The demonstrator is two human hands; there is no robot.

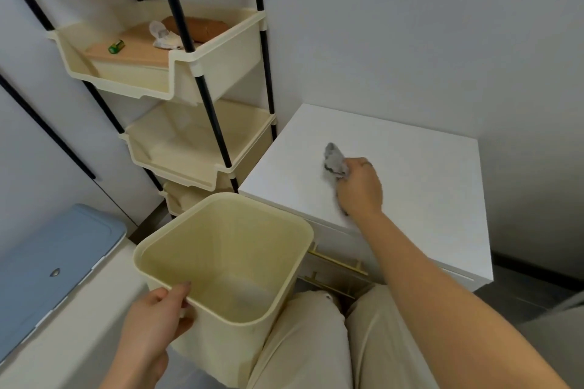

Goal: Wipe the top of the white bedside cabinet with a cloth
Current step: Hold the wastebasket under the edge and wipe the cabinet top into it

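Note:
The white bedside cabinet [420, 180] stands against the wall at the right, its flat top bare. My right hand [360, 188] rests on the left-middle of that top, shut on a crumpled grey cloth [335, 161] that sticks out past my fingers toward the wall. My left hand [155, 316] grips the near rim of an empty cream plastic bin [240, 265], held just left of the cabinet's front corner and above my knees.
A cream tiered rack [196, 79] on black poles stands left of the cabinet, its top tray holding a board, a brown roll, crumpled paper and a small green item. A blue-lidded container [53, 265] sits at lower left. Gold drawer handles [338, 265] show below the cabinet top.

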